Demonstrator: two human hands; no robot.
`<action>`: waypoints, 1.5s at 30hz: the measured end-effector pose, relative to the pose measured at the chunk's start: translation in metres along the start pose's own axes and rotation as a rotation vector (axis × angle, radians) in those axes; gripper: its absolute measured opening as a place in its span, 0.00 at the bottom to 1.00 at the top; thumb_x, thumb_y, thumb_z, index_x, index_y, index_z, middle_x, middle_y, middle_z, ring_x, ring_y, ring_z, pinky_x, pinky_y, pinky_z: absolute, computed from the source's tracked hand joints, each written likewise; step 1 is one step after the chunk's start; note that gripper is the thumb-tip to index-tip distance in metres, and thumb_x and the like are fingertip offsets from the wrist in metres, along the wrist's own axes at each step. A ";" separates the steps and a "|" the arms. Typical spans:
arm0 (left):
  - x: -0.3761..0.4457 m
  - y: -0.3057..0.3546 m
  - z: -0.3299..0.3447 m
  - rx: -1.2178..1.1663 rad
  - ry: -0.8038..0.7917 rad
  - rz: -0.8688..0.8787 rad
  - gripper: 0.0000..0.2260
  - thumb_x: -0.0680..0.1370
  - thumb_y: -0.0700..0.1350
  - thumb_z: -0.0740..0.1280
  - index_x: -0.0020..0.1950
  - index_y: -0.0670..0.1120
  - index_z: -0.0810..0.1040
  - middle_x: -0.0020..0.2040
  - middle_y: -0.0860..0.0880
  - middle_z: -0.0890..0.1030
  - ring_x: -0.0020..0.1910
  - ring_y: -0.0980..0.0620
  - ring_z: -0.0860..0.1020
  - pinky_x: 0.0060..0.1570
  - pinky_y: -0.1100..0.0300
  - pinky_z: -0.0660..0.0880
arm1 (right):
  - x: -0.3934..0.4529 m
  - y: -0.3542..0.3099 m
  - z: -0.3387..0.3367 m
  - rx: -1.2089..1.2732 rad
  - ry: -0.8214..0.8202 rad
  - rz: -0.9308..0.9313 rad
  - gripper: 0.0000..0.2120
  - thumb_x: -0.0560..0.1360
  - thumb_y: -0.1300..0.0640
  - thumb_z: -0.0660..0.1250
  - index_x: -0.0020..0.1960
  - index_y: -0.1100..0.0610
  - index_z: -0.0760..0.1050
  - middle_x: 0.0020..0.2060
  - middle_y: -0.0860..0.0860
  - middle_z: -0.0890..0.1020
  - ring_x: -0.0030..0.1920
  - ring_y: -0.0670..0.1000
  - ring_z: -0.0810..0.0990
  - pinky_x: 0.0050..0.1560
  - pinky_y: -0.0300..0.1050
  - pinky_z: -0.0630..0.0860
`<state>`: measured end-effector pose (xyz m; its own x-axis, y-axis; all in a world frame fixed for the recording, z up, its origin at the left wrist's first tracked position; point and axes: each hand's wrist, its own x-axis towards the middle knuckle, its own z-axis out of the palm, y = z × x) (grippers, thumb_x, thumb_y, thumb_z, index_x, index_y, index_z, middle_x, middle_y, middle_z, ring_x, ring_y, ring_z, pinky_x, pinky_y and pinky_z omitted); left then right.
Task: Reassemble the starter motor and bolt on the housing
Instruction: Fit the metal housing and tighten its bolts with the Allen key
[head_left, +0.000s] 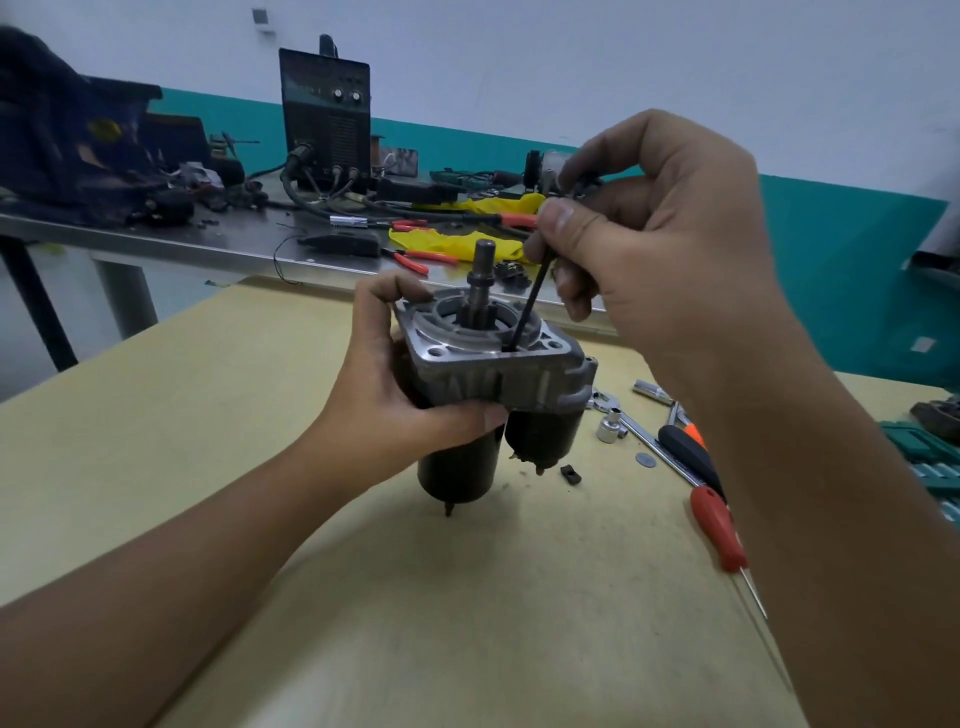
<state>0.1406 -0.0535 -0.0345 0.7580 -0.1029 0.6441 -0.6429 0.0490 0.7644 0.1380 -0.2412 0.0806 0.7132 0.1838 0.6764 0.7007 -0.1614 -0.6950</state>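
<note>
The starter motor (457, 467) stands upright above the tan table, its black body and solenoid pointing down. On top sits the grey aluminium housing (524, 379), with the pinion shaft (483, 275) sticking up through it. My left hand (395, 395) grips the housing from the left, thumb across its front face. My right hand (665, 249) pinches a thin black hex key (530, 301) between thumb and fingers. The key slants down, and its tip sits in a hole on the housing's right side.
On the tan table (208, 415) to the right lie a red-handled screwdriver (719, 530), a black-and-orange screwdriver (691, 452), sockets (610, 426), a ratchet and a small black part (570, 474). Behind, a steel bench (156, 234) carries a black welder (324, 119), red pliers, cables and a yellow cloth.
</note>
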 end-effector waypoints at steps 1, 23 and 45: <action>0.000 0.000 -0.002 -0.008 -0.004 0.004 0.38 0.64 0.39 0.80 0.64 0.56 0.62 0.60 0.61 0.80 0.63 0.49 0.82 0.54 0.61 0.81 | -0.001 0.002 0.002 0.024 0.014 -0.004 0.08 0.78 0.67 0.70 0.50 0.57 0.75 0.34 0.56 0.85 0.26 0.49 0.80 0.29 0.44 0.77; -0.004 -0.012 -0.004 0.365 0.082 0.293 0.32 0.69 0.50 0.79 0.67 0.55 0.66 0.63 0.48 0.75 0.60 0.42 0.80 0.41 0.44 0.84 | 0.000 0.008 0.013 0.397 0.189 -0.024 0.07 0.79 0.70 0.63 0.49 0.59 0.75 0.34 0.58 0.82 0.28 0.54 0.73 0.30 0.45 0.73; -0.005 -0.013 -0.012 0.362 0.052 0.372 0.19 0.78 0.47 0.70 0.63 0.57 0.65 0.54 0.46 0.74 0.54 0.40 0.80 0.34 0.50 0.83 | -0.004 -0.002 0.016 0.044 -0.028 -0.120 0.07 0.83 0.69 0.60 0.57 0.61 0.73 0.39 0.59 0.81 0.31 0.52 0.77 0.33 0.51 0.81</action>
<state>0.1464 -0.0416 -0.0471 0.4693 -0.0936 0.8781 -0.8599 -0.2748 0.4303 0.1334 -0.2266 0.0751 0.6230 0.2267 0.7487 0.7791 -0.0939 -0.6198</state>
